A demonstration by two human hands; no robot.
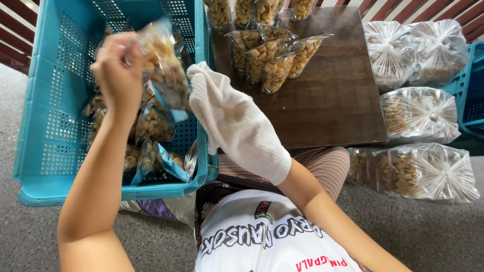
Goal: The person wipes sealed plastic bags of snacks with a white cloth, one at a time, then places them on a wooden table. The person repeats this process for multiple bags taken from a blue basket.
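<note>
Your left hand, bare, is closed around a small clear bag of snacks, holding it up over the blue crate in the upper left of the frame. Your right hand, in a white cloth glove, lies flat against the bag's lower edge; whether it grips, you cannot tell. More filled bags stand on the brown table, top centre.
</note>
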